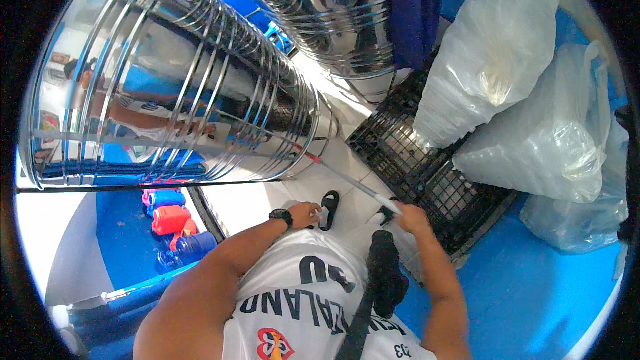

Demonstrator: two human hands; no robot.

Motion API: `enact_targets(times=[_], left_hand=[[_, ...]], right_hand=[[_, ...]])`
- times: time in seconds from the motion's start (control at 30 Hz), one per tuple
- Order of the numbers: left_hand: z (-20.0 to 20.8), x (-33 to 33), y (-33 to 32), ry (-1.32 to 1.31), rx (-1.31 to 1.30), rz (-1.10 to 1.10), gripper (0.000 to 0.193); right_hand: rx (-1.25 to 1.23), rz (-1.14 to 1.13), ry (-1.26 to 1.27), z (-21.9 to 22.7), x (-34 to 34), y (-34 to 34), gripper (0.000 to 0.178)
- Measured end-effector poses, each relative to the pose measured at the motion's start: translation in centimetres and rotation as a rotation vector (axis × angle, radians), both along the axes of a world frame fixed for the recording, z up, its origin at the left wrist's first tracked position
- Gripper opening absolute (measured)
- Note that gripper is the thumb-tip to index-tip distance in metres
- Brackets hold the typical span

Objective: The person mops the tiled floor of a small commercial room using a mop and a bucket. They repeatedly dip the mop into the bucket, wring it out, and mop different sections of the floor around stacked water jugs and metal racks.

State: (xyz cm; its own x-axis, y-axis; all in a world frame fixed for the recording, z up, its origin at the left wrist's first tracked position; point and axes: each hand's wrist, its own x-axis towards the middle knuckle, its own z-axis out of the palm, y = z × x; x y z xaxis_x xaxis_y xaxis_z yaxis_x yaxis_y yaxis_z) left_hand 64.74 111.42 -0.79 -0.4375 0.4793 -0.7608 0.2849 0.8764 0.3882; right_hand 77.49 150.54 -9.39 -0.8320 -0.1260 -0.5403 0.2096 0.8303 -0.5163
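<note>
My right hand [412,219] is closed round the end of a thin pole [350,182], pale with a red section. The pole slants away to the left toward a shiny round metal drum with wire hoops [220,87]. Its far end is hard to tell from reflections in the steel. My left hand [305,215], with a black watch [281,216] on the wrist, is held in front of my waist. Its fingers are curled inward; whether a small pale thing is between them cannot be made out. A foot in a black sandal [329,210] shows just beyond it.
A second hooped metal drum [333,20] stands behind, beside a dark blue cloth [415,13]. To the right, large clear plastic bags [493,53] rest on a black plastic crate [427,180]. Red and blue jugs [171,219] sit at the left. The floor [343,160] is pale tile.
</note>
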Motion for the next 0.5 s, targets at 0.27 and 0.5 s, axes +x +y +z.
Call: enact_targets(times=[0.27,0.5], left_hand=[[0.2,-0.6,-0.1,0.006,0.034,0.091,0.048],[1.3,-0.2,0.1,0.12,0.063,0.036,0.046]], right_hand=[[0.243,0.116,0.279,14.9,1.7,16.9,0.046],[0.331,0.359,0.36,16.4,-13.8,14.0,0.051]])
